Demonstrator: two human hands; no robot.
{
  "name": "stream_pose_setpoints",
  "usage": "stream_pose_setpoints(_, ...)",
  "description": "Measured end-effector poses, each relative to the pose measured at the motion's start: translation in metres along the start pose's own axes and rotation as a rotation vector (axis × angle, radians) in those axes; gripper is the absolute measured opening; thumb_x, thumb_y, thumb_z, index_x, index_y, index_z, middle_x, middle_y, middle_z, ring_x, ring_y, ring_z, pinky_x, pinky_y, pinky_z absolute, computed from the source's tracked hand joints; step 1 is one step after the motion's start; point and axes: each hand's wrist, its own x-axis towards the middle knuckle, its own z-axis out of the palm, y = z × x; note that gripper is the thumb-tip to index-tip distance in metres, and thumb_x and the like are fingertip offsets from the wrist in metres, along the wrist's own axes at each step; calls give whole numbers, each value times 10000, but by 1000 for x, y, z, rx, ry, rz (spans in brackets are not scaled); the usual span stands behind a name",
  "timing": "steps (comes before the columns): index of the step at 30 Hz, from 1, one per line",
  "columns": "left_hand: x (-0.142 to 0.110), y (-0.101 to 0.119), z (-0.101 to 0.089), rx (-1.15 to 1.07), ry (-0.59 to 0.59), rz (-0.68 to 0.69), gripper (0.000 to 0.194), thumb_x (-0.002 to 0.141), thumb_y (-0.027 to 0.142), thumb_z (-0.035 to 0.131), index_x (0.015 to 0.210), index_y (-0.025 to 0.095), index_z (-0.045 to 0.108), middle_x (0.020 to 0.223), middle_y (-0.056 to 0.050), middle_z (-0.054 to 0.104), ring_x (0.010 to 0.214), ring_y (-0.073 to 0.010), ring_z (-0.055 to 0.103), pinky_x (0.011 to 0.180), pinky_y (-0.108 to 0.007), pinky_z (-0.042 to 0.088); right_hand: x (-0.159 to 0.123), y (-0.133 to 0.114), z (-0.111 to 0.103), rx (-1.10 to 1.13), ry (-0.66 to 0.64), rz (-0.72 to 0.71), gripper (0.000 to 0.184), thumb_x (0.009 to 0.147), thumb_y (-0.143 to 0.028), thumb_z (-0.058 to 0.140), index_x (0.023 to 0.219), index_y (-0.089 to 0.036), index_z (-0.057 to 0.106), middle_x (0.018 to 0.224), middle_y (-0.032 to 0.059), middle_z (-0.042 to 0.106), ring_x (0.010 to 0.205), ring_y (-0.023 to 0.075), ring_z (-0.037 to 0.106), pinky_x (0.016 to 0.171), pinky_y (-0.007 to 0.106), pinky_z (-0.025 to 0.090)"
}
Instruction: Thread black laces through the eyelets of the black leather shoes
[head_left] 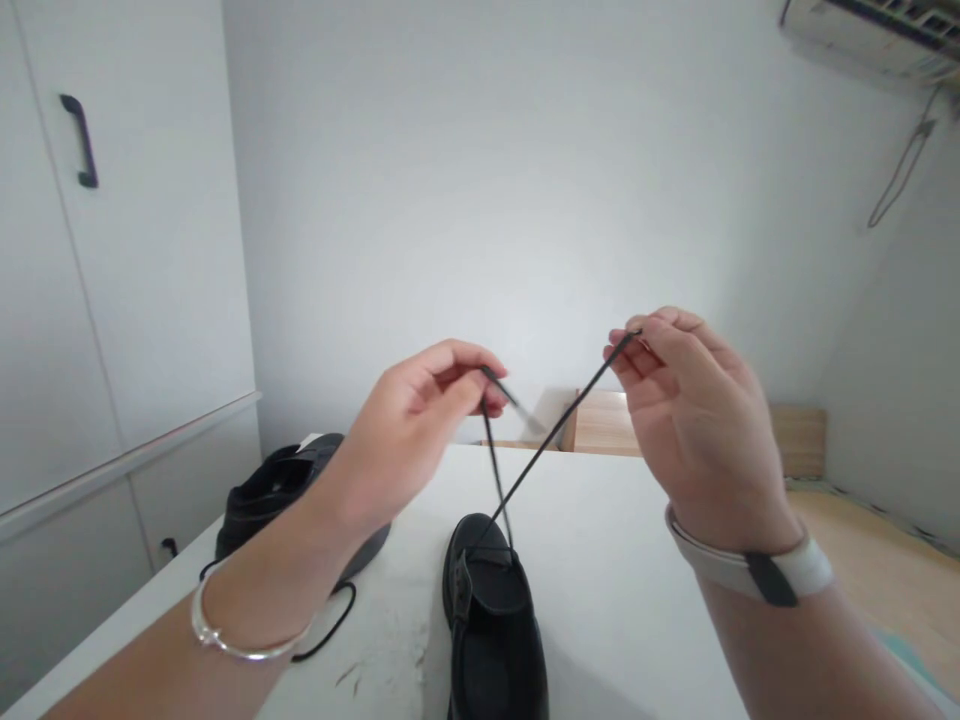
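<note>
A black shoe point(495, 620) stands on the white table point(622, 560), toe toward me. Two ends of its black lace point(547, 440) rise from the shoe and are pulled taut. My left hand point(412, 420) pinches one lace end between thumb and fingers, above and left of the shoe. My right hand point(690, 410) pinches the other end, held higher, to the right. The two strands cross just above the shoe. A silver bangle is on my left wrist, and a white band with a black clasp on my right.
A second black shoe point(292, 490) lies on the table's left side, its loose lace trailing behind my left forearm. White cupboard doors point(127, 250) stand at the left. A wooden piece of furniture point(600, 425) is beyond the table, against the white wall.
</note>
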Motion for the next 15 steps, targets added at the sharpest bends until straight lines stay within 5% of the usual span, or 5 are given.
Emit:
stream_pose_setpoints(3, -2, -15, -38, -300, 149, -153, 117, 907, 93, 536, 853, 133, 632, 722, 24, 559, 636, -72, 569, 612, -174, 508, 7, 11, -45, 173, 139, 223, 154, 806, -127, 708, 706, -163, 597, 752, -28, 570, 700, 62, 599, 639, 144, 550)
stream_pose_setpoints(6, -16, -36, -83, -306, 260, -234, 89, 905, 153, 595, 853, 111, 654, 645, 57, 465, 455, -18, 359, 405, -110, 344, 0, 23, -100, 206, 184, 338, 213, 717, -101, 797, 715, -149, 590, 712, -67, 510, 450, -8, 332, 344, 63, 314)
stream_pose_setpoints(10, -46, -65, -128, -184, 364, -347, 166, 866, 283, 704, 820, 128, 668, 591, 83, 353, 449, -26, 258, 368, -98, 289, -26, 45, -173, -60, 326, 394, 260, 664, -239, 876, 771, -163, 652, 761, -61, 526, 463, 11, 286, 328, 82, 311)
stream_pose_setpoints(15, -80, -87, -151, -93, 438, -435, 167, 860, 335, 735, 872, 179, 677, 550, 94, 265, 440, -39, 197, 363, -113, 222, -69, 70, -238, -218, 432, 483, 396, 507, -312, 958, 776, -144, 721, 743, -25, 552, 495, 22, 317, 336, 91, 315)
